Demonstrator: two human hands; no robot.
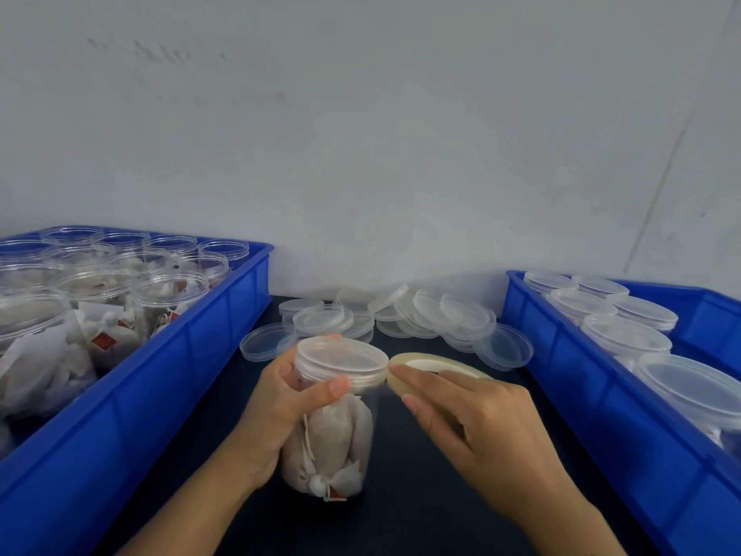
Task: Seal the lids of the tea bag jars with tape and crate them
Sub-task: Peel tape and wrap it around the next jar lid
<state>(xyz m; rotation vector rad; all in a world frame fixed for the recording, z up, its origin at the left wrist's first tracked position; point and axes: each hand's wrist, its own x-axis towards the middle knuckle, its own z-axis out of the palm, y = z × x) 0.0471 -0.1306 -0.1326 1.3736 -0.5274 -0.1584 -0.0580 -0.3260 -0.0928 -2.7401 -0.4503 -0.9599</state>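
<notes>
A clear plastic jar (333,443) full of tea bags stands on the dark table in front of me, with a clear lid (341,357) on top. My left hand (276,415) grips the jar from the left, its thumb pressed just under the lid's rim. My right hand (477,419) holds a roll of clear tape (425,361) against the lid's right side. The index finger lies over the roll and touches the lid's edge.
A blue crate (224,331) at the left holds several tea bag jars without lids. A second blue crate (569,367) at the right holds several lidded jars. Several loose clear lids (401,315) are heaped at the back by the grey wall.
</notes>
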